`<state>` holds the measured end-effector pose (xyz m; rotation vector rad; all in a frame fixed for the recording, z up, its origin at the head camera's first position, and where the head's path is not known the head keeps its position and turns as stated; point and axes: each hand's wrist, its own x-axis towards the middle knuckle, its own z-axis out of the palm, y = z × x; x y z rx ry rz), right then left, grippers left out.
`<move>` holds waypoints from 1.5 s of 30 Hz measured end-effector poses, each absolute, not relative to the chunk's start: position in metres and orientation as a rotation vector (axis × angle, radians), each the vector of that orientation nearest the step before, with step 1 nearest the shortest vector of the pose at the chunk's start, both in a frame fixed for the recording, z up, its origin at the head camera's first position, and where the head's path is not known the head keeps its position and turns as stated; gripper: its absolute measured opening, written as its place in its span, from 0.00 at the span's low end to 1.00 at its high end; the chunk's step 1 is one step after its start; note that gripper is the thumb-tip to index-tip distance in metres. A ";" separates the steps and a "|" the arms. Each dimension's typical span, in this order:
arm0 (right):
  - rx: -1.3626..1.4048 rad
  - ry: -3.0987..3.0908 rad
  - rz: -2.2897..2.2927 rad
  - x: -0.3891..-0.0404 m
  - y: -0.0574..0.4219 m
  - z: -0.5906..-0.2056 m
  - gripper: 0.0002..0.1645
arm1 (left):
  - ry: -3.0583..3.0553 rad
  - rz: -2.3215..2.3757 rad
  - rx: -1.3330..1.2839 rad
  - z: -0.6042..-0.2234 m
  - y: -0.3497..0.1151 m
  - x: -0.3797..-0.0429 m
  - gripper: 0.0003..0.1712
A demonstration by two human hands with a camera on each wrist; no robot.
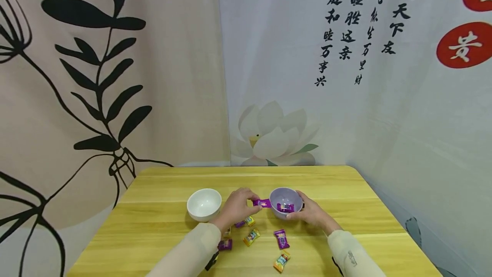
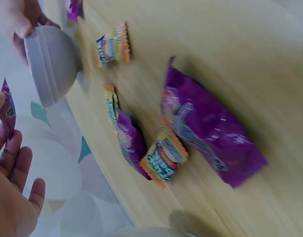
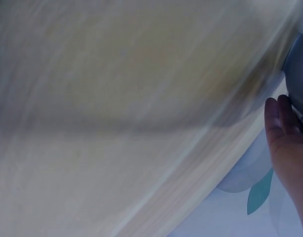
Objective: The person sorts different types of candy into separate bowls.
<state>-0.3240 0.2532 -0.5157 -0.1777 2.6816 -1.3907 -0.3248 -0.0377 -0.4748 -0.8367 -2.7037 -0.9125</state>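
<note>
In the head view my left hand (image 1: 237, 205) pinches a purple wrapped candy (image 1: 261, 203) between thumb and fingers, at the left rim of a pale lilac bowl (image 1: 283, 193). The left wrist view shows this candy (image 2: 8, 111) held by its edge, the other fingers loosely bent. My right hand (image 1: 312, 214) holds the bowl from its right side, thumb toward the front. Inside the bowl lies purple-wrapped candy (image 1: 285, 207). From the right wrist, the fingers (image 3: 273, 118) lie along the outside of the bowl (image 3: 298, 74), which the frame edge partly cuts off.
A white bowl (image 1: 203, 205) stands left of my left hand. Several candies lie on the wooden table (image 1: 346, 243) nearer me, among them a purple one (image 1: 282, 239), a yellow one (image 1: 282, 262) and another yellow one (image 1: 251, 237). A printed curtain (image 1: 184, 76) hangs behind the table.
</note>
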 end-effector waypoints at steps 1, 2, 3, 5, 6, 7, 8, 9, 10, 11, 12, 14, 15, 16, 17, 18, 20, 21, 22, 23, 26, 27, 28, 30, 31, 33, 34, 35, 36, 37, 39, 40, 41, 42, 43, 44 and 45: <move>-0.178 2.683 -1.389 -0.324 0.253 -0.516 0.69 | -2.703 -0.934 -0.824 -0.474 -0.036 -0.326 0.15; -0.176 2.685 -1.386 -0.325 0.254 -0.516 0.69 | -2.705 -0.958 -0.810 -0.474 -0.034 -0.328 0.15; -0.177 2.686 -1.387 -0.325 0.254 -0.516 0.69 | -2.702 -0.980 -0.797 -0.473 -0.033 -0.329 0.15; -0.171 2.685 -1.386 -0.325 0.254 -0.516 0.69 | -2.700 -1.022 -0.773 -0.472 -0.028 -0.332 0.16; -0.170 2.683 -1.388 -0.325 0.254 -0.516 0.69 | -2.706 -1.037 -0.754 -0.471 -0.026 -0.333 0.16; -0.172 2.682 -1.389 -0.325 0.254 -0.515 0.69 | -2.705 -1.047 -0.744 -0.471 -0.024 -0.335 0.17; -0.175 2.679 -1.394 -0.325 0.254 -0.515 0.69 | -2.703 -1.050 -0.733 -0.471 -0.022 -0.336 0.17; -0.177 2.676 -1.397 -0.325 0.254 -0.515 0.68 | -2.698 -1.053 -0.724 -0.471 -0.019 -0.337 0.17; -0.179 2.672 -1.402 -0.324 0.254 -0.515 0.68 | -2.696 -1.051 -0.718 -0.471 -0.017 -0.339 0.17; -0.180 2.667 -1.406 -0.324 0.254 -0.515 0.68 | -2.692 -1.038 -0.716 -0.472 -0.014 -0.340 0.18; -0.178 2.665 -1.404 -0.324 0.253 -0.515 0.68 | -2.683 -1.026 -0.723 -0.473 -0.012 -0.342 0.17; -0.169 2.667 -1.396 -0.324 0.253 -0.516 0.69 | -2.678 -1.009 -0.730 -0.475 -0.007 -0.344 0.17; -0.161 2.666 -1.392 -0.323 0.253 -0.516 0.69 | -2.680 -1.002 -0.731 -0.476 -0.005 -0.344 0.16; -0.154 2.667 -1.389 -0.323 0.253 -0.516 0.69 | -2.681 -0.994 -0.736 -0.477 -0.003 -0.344 0.16; -0.148 2.666 -1.385 -0.322 0.252 -0.516 0.69 | -2.683 -0.992 -0.740 -0.478 -0.001 -0.345 0.16; -0.147 2.666 -1.382 -0.321 0.252 -0.516 0.69 | -2.686 -0.986 -0.740 -0.479 0.001 -0.344 0.16; -0.147 2.657 -1.389 -0.320 0.251 -0.517 0.69 | -2.687 -0.977 -0.740 -0.481 0.004 -0.344 0.15; -0.149 2.652 -1.395 -0.320 0.250 -0.516 0.69 | -2.685 -0.964 -0.741 -0.482 0.005 -0.345 0.15; -0.156 2.651 -1.396 -0.320 0.249 -0.517 0.69 | -2.685 -0.946 -0.742 -0.483 0.007 -0.345 0.15; -0.160 2.648 -1.401 -0.320 0.249 -0.517 0.69 | -2.684 -0.927 -0.744 -0.484 0.008 -0.346 0.15; -0.164 2.648 -1.406 -0.319 0.248 -0.518 0.68 | -2.690 -0.868 -0.754 -0.488 0.013 -0.349 0.15; -0.162 2.648 -1.408 -0.319 0.247 -0.518 0.68 | -2.698 -0.851 -0.756 -0.489 0.014 -0.349 0.15; -0.166 2.651 -1.408 -0.320 0.247 -0.519 0.68 | -2.705 -0.836 -0.757 -0.490 0.016 -0.349 0.15; -0.166 2.651 -1.414 -0.320 0.247 -0.519 0.67 | -2.722 -0.815 -0.766 -0.490 0.018 -0.349 0.16; -0.163 2.651 -1.424 -0.320 0.247 -0.519 0.67 | -2.734 -0.813 -0.770 -0.490 0.018 -0.348 0.17; -0.167 2.654 -1.422 -0.321 0.247 -0.520 0.67 | -2.744 -0.809 -0.787 -0.489 0.019 -0.347 0.19; -0.174 2.659 -1.416 -0.321 0.247 -0.521 0.67 | -2.749 -0.811 -0.797 -0.489 0.020 -0.346 0.19; -0.170 2.659 -1.414 -0.322 0.248 -0.521 0.67 | -2.754 -0.813 -0.805 -0.489 0.020 -0.345 0.20; -0.174 2.663 -1.411 -0.322 0.248 -0.521 0.67 | -2.758 -0.816 -0.811 -0.488 0.020 -0.344 0.20; -0.170 2.663 -1.413 -0.322 0.249 -0.521 0.66 | -2.757 -0.830 -0.815 -0.487 0.020 -0.343 0.19; -0.166 2.663 -1.415 -0.323 0.251 -0.521 0.66 | -2.753 -0.845 -0.820 -0.486 0.018 -0.343 0.18; -0.166 2.664 -1.417 -0.323 0.252 -0.521 0.66 | -2.747 -0.857 -0.822 -0.485 0.017 -0.343 0.18; -0.162 2.661 -1.419 -0.323 0.253 -0.521 0.66 | -2.746 -0.865 -0.821 -0.485 0.016 -0.343 0.17; -0.167 2.661 -1.421 -0.324 0.254 -0.520 0.66 | -2.740 -0.874 -0.827 -0.484 0.014 -0.343 0.17; -0.167 2.655 -1.428 -0.324 0.254 -0.519 0.66 | -2.738 -0.882 -0.829 -0.483 0.012 -0.343 0.17; -0.177 2.655 -1.427 -0.324 0.255 -0.519 0.66 | -2.735 -0.881 -0.831 -0.482 0.009 -0.343 0.17; -0.186 2.657 -1.426 -0.325 0.255 -0.518 0.66 | -2.732 -0.889 -0.834 -0.481 0.007 -0.343 0.17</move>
